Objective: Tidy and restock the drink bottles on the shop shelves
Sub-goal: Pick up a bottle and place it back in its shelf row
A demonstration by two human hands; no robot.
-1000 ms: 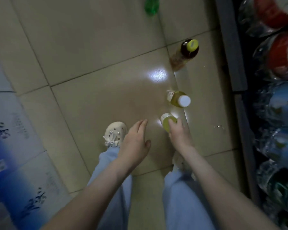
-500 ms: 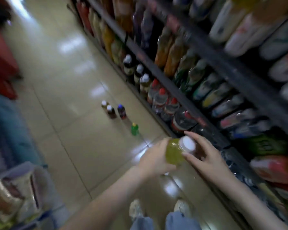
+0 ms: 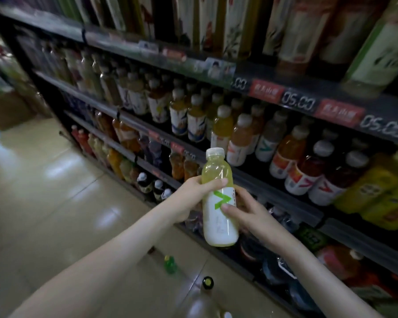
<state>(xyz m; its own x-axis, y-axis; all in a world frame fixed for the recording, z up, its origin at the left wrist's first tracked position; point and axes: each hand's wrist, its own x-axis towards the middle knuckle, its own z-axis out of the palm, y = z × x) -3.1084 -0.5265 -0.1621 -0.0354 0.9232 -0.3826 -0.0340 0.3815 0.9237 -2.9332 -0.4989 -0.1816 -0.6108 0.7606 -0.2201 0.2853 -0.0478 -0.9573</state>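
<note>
Both hands are on the yellow-green bottle (image 3: 219,198), held upright in front of the middle shelf (image 3: 274,180): left hand (image 3: 189,200) wrapped round the shoulder with the thumb across the front, right hand (image 3: 246,207) pinching the white label from the other side. It looks full, so I'd guess fairly hefty, and the smooth plastic could be slippery (sealed cap though, so not fragile). Best grip is probably mid-body on the label, not the cap, with a few more bottles (image 3: 170,263) on the floor (image 3: 55,203).

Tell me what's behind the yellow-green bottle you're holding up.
Behind the yellow-green bottle, held by the left hand and right hand, runs a dark shelf edge below white-capped bottles. The bottle and hands cover whatever stands on the shelf directly behind them.
</note>
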